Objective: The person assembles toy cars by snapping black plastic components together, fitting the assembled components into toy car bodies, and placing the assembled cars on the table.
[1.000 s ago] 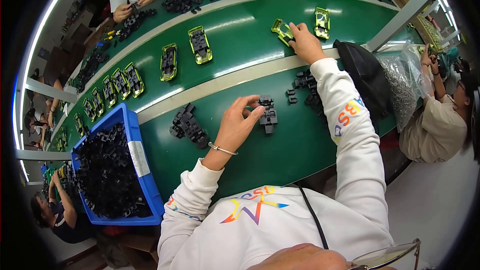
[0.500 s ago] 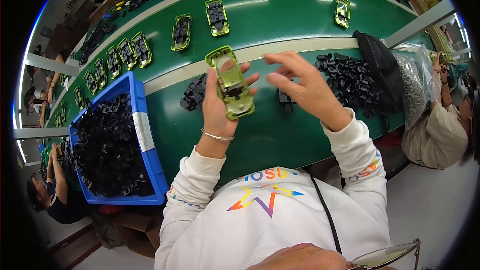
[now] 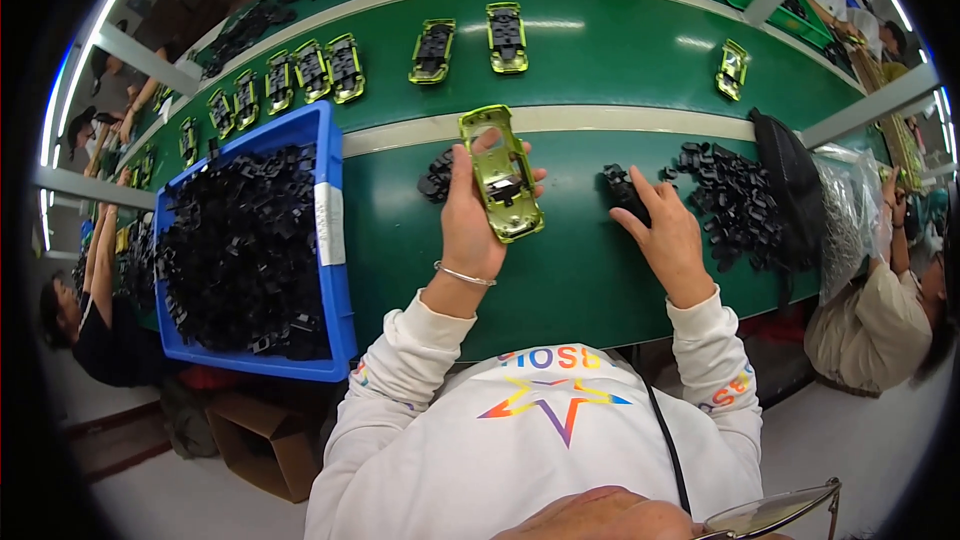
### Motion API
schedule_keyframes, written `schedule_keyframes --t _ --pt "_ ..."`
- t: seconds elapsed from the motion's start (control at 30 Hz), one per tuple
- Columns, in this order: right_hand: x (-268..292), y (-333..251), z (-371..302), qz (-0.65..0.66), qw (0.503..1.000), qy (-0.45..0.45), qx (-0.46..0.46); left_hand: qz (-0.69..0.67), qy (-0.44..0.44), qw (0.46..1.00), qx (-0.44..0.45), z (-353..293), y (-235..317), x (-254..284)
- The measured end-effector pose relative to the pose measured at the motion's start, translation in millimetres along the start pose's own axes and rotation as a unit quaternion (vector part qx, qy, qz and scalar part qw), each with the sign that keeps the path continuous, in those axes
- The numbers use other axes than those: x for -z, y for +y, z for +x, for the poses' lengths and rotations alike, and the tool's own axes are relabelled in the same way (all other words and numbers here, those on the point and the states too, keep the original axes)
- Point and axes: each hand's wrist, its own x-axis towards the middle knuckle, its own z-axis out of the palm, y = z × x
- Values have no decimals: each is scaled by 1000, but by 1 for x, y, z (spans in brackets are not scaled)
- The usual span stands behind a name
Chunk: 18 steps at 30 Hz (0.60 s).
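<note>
Green worktop (image 3: 600,70) stretches ahead; my left hand (image 3: 468,225) grips the lime toy car shell (image 3: 500,175), long axis pointing away, while my right hand (image 3: 665,230) rests open-fingered on black parts (image 3: 735,195) just rightward.

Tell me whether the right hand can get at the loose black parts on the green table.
Probably yes: the right hand already rests on a black part at the edge of the loose black parts, with nothing between them on the green table.

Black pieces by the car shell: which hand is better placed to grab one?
The right hand, probably. Its fingers already rest on a black piece at the edge of the pile. The left hand is busy holding the green car shell up off the table.
</note>
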Motion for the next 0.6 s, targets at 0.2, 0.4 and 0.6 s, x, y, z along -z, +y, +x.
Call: schedule_keyframes --t 0.2,0.4,0.6 --pt "-17 4 -2 -49 990 72 114 27 9 1000 8 -2 2 -4" --pt "25 -39 13 248 954 115 128 37 4 998 -43 -1 -11 -15" --pt "36 -87 27 361 909 120 171 27 -15 990 -135 -6 -29 -35"
